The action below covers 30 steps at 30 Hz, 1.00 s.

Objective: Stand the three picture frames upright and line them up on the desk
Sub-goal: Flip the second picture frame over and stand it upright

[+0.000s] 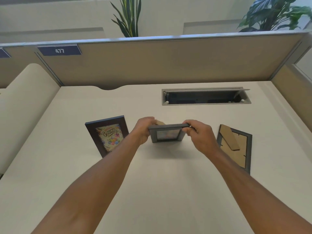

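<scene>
A small grey picture frame (167, 134) is upright at the middle of the white desk (165, 191), its picture facing me. My left hand (143, 129) grips its left top corner and my right hand (200, 135) grips its right top corner. A brown stand flap shows behind its top left. To the left a dark brown frame (108, 135) with a "Happy Birthday" card stands upright, facing me. On the right a grey frame (236, 147) lies face down, its cardboard back and easel flap upward.
An open cable tray (206, 97) is sunk into the desk behind the frames. A beige partition wall (168, 61) bounds the back and right side, with plants beyond it. A curved divider (25, 102) rises on the left.
</scene>
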Each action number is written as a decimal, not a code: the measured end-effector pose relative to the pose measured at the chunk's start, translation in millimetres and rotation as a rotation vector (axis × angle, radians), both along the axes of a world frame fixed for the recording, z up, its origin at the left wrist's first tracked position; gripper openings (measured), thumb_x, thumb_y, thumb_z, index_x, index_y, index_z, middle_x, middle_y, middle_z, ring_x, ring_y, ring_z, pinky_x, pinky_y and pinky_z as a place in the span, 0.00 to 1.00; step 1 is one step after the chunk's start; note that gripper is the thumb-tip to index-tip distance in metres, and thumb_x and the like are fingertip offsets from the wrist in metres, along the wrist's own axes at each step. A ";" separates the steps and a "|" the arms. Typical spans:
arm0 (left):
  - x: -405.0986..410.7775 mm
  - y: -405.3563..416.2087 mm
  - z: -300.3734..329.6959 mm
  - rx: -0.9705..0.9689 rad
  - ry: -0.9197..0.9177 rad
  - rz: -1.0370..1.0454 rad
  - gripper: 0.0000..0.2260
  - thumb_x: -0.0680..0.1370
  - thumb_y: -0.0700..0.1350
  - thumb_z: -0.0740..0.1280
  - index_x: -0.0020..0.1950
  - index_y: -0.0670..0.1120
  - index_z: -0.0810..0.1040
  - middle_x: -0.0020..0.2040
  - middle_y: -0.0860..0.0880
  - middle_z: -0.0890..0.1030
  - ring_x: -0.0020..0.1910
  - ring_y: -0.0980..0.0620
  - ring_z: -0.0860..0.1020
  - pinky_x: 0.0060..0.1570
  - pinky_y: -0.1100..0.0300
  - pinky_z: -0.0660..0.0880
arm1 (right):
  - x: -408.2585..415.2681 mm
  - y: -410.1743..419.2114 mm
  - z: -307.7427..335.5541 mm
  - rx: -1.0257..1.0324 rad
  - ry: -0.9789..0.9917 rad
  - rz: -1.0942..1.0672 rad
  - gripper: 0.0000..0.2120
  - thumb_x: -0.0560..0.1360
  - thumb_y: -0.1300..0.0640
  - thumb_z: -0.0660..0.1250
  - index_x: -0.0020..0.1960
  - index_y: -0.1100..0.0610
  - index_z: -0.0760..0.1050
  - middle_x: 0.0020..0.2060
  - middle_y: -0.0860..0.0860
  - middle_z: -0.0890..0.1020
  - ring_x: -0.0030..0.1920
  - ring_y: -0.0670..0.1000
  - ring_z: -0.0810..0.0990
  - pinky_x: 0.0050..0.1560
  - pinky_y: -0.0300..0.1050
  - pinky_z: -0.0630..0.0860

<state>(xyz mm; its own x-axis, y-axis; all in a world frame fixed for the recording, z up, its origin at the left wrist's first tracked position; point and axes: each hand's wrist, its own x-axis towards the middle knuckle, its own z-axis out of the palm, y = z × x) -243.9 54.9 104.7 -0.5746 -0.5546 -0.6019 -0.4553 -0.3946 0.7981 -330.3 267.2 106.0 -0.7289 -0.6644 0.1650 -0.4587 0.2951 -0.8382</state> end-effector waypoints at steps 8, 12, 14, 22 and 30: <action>-8.0 2.9 -7.9 0.009 0.109 0.107 0.11 0.81 0.48 0.58 0.47 0.48 0.79 0.45 0.45 0.84 0.47 0.46 0.82 0.49 0.51 0.77 | -29.7 -31.0 9.0 0.117 -0.033 -0.022 0.09 0.81 0.57 0.63 0.57 0.57 0.79 0.47 0.51 0.82 0.46 0.48 0.78 0.39 0.31 0.74; -9.5 7.0 -11.3 -0.012 0.093 0.083 0.14 0.84 0.51 0.54 0.51 0.51 0.79 0.53 0.45 0.85 0.53 0.45 0.82 0.58 0.46 0.78 | -38.8 -42.3 4.1 0.191 -0.069 -0.050 0.12 0.81 0.55 0.63 0.62 0.57 0.77 0.49 0.50 0.81 0.51 0.49 0.78 0.41 0.31 0.73; -9.2 7.1 -12.2 -0.015 0.088 0.084 0.15 0.84 0.51 0.53 0.51 0.51 0.79 0.53 0.45 0.84 0.54 0.45 0.82 0.60 0.45 0.78 | -42.7 -45.8 4.0 0.206 -0.088 -0.047 0.12 0.81 0.55 0.63 0.62 0.56 0.77 0.50 0.50 0.80 0.52 0.49 0.78 0.41 0.31 0.73; -6.9 9.6 -16.0 -0.004 0.108 0.095 0.15 0.84 0.51 0.54 0.53 0.50 0.79 0.55 0.45 0.85 0.55 0.44 0.82 0.62 0.42 0.77 | -47.6 -52.7 9.2 0.236 -0.147 -0.053 0.15 0.81 0.54 0.63 0.66 0.56 0.75 0.54 0.52 0.79 0.59 0.53 0.77 0.53 0.45 0.78; 5.1 12.6 -21.7 0.056 0.097 0.144 0.16 0.84 0.55 0.53 0.58 0.49 0.77 0.54 0.47 0.84 0.55 0.47 0.81 0.64 0.49 0.76 | -41.5 -39.9 8.9 0.179 -0.137 -0.174 0.28 0.78 0.51 0.67 0.76 0.53 0.65 0.50 0.49 0.78 0.48 0.48 0.79 0.52 0.45 0.76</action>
